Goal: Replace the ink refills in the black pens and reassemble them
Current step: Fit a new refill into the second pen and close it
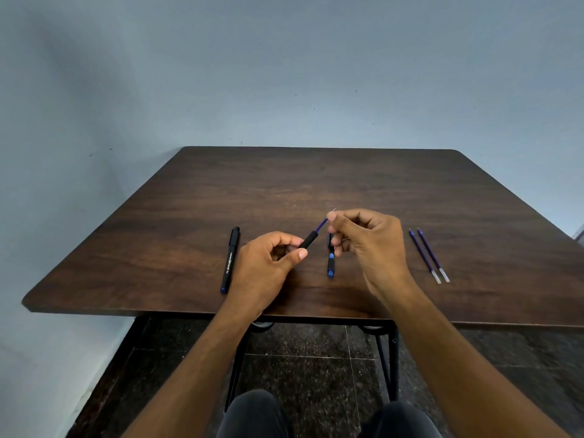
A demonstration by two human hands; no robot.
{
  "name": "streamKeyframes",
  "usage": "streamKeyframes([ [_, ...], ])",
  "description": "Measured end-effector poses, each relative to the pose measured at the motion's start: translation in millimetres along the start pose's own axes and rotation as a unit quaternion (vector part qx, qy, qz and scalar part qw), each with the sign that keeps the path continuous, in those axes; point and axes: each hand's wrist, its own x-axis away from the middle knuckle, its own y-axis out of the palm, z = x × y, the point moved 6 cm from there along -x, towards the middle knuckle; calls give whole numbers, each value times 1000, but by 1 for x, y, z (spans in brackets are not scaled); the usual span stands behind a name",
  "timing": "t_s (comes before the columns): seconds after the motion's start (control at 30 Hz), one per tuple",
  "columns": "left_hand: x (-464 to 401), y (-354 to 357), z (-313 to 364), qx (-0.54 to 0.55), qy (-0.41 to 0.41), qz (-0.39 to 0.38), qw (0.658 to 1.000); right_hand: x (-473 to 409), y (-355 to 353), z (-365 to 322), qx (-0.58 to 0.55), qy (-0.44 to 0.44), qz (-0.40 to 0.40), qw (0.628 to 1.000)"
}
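My left hand (pixel 268 263) grips a black pen barrel (pixel 308 240) that points up and to the right. A blue refill (pixel 322 225) sticks out of the barrel's open end, and my right hand (pixel 369 241) pinches its tip between thumb and forefinger. Below my right hand a black pen cap with blue ends (pixel 331 263) lies on the table. A whole black pen (pixel 230 260) lies to the left of my left hand. Two blue refills (pixel 428 255) lie side by side on the right.
Everything rests on a dark wooden table (pixel 316 184) with a black metal frame, set against a grey wall. The table's near edge runs just under my forearms. My knees and a dark stone floor show below.
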Motion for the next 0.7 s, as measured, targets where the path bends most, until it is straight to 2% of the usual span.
streamKeyframes([
  [0.2,0,0,0,-18,7,6,1000,-2,1,2,46,-18,7,999],
  [0.5,-2,-1,-4,-9,1,26,1000,-2,-10,1,35,8,10,999],
  [0.6,-4,-1,-5,5,-5,29,1000,-6,-18,7,156,39,10,987],
  [0.7,-4,-2,-6,2,-6,30,1000,-6,-9,14,345,71,-38,935],
])
